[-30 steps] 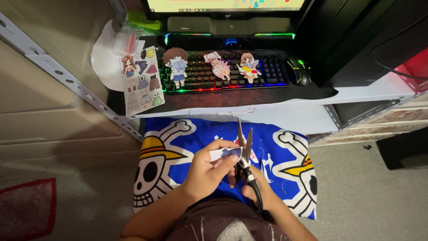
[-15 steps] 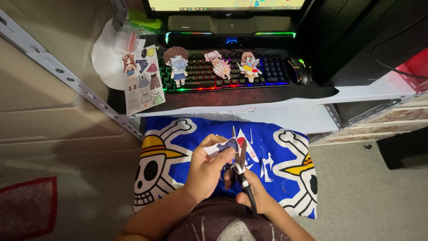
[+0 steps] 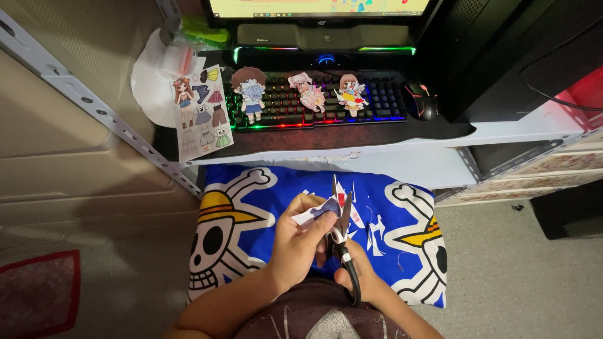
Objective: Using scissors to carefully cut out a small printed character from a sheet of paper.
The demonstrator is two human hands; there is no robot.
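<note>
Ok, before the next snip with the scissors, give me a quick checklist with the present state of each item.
1. Scissors held in the right hand: ok, fingers are through the black handles.
2. Paper piece pinched in the left hand: ok.
3. Blades meeting the paper: ok, they sit at its right edge.
4. Left fingertips away from the blades: cannot tell, they are very close together.
5. Work held over the blue cushion so that scraps land on it: ok, white scraps lie there.
6. Paper dolls on the keyboard apart from the cutting: ok.
</note>
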